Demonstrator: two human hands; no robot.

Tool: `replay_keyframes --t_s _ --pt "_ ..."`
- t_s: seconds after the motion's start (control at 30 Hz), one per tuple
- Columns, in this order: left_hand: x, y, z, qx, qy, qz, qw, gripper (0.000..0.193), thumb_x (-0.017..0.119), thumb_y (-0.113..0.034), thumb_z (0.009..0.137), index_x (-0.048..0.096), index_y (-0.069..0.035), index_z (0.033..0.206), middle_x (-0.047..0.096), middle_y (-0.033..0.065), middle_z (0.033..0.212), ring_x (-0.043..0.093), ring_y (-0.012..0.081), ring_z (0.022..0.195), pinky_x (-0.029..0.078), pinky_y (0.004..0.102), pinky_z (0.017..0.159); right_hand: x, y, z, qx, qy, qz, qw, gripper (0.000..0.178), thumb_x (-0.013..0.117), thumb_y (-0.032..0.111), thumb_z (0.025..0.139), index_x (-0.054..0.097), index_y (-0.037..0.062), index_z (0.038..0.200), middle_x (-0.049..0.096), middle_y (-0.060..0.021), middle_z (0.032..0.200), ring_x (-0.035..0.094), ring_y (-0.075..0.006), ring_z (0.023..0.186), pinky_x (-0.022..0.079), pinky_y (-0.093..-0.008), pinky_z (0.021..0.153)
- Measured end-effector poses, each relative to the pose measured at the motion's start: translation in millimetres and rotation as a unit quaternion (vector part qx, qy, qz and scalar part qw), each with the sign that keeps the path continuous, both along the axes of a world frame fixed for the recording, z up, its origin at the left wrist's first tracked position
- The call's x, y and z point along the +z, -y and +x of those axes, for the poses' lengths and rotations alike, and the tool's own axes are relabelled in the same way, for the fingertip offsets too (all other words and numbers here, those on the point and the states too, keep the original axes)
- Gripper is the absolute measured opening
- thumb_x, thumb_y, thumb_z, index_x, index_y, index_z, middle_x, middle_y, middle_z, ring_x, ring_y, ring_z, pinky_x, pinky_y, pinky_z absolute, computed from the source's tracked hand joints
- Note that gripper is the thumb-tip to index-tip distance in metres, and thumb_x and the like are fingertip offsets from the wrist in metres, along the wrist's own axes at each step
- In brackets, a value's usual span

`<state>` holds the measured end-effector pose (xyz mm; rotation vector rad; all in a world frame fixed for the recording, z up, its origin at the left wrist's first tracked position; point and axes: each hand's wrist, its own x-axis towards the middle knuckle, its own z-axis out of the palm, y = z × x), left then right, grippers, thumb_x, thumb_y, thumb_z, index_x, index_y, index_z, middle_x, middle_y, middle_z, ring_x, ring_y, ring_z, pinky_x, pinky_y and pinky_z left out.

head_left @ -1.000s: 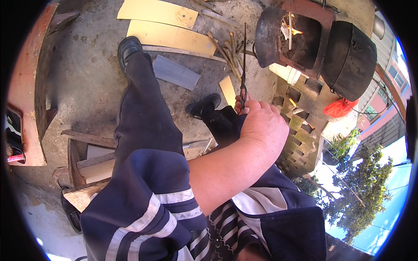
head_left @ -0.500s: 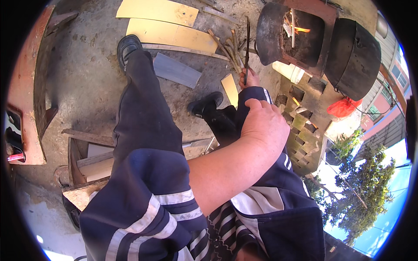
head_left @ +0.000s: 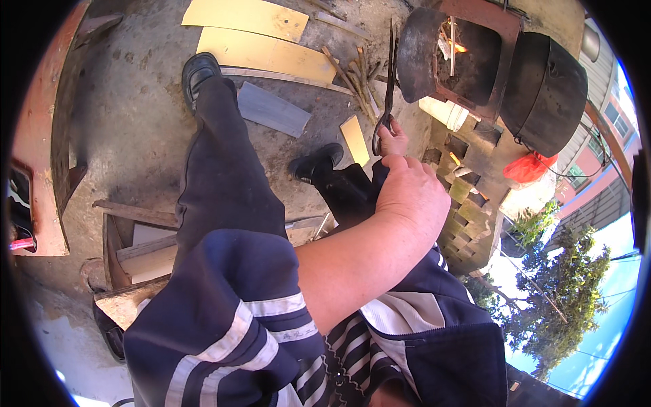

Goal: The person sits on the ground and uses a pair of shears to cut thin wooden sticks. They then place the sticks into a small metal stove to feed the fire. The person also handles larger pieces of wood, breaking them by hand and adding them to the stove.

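Note:
My left hand [head_left: 415, 190] reaches across my body, its sleeve bunched above the elbow. It is closed over the dark sleeve of my right forearm; the fingertips are partly hidden. Just beyond it, my right hand [head_left: 393, 139] is closed around the looped handles of long black metal tongs [head_left: 390, 88]. The two thin arms of the tongs point away from me, close together, beside the stove mouth. A metal stove [head_left: 415, 57] stands at the far right, with a small flame [head_left: 460, 48] and a pale stick [head_left: 453, 41] inside its opening.
Thin sticks [head_left: 359, 81] lie left of the tongs. Yellow boards [head_left: 271, 54] and a grey board [head_left: 274, 112] lie on the concrete floor. A white bucket [head_left: 444, 112] and a stack of blocks [head_left: 468, 203] are below the stove. A wooden box [head_left: 115, 251] sits by my left leg.
My right hand has shifted slightly nearer and turned, so both tong arms and the handle loop now show. The white stripes near its wrist are now hidden. The view has shifted slightly.

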<state>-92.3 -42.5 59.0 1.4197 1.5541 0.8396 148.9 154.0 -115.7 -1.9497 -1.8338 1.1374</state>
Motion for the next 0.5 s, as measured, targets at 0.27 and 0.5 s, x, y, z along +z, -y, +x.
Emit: replay_keyframes --t_s 0.27,0.5 --pt "0.8 -1.4 -3.9 0.013 -0.008 0.006 1.000 0.016 0.058 -0.014 0.080 0.068 -0.008 0.091 0.064 0.0075 0.092 0.061 0.0214 0.091 0.041 0.0368 0.076 9.8 -1.8 -15.1 -0.054 -0.003 -0.097 0.994 0.016 0.065 0.022 0.087 0.057 0.0148 0.098 0.044 0.0021 0.059 0.036 -0.0069 0.037 0.024 -0.0252 0.032" --pt "0.9 -6.3 -13.0 -0.087 0.044 -0.025 0.995 0.030 0.053 -0.019 0.085 0.065 -0.008 0.111 0.062 0.0117 0.109 0.056 0.0295 0.106 0.038 0.0525 0.088 16.3 20.5 -13.8 -0.127 -0.041 -0.115 0.984 0.010 0.064 0.020 0.085 0.061 0.0123 0.091 0.050 0.0005 0.060 0.038 -0.0069 0.038 0.025 -0.0238 0.033"
